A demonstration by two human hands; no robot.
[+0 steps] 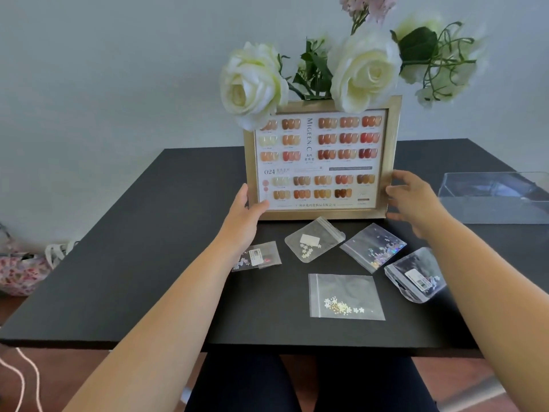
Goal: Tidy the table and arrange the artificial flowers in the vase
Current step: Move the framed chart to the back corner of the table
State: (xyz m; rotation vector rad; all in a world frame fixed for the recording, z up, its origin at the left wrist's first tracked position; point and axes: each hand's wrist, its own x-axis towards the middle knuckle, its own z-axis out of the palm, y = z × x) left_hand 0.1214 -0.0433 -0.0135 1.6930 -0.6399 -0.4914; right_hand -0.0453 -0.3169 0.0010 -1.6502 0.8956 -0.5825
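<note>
Nearest, a zip bag of tiny flower charms [346,297] lies on the black bench [118,263], in front of the gold picture frame [322,157]. Left hand [246,212] clasps the frame's lower-left corner; right hand [416,200], fingers spread, touches its right edge. Artificial flowers [364,69] rise behind the frame, vase hidden.

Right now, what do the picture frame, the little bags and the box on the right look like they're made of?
The picture frame looks like wood or plastic with a brushed gold finish, given its dull metallic sheen. The little bags seem to be thin clear plastic: crinkled, see-through, with zip strips. The box appears to be rigid transparent acrylic or plastic, with straight glossy edges.
</note>
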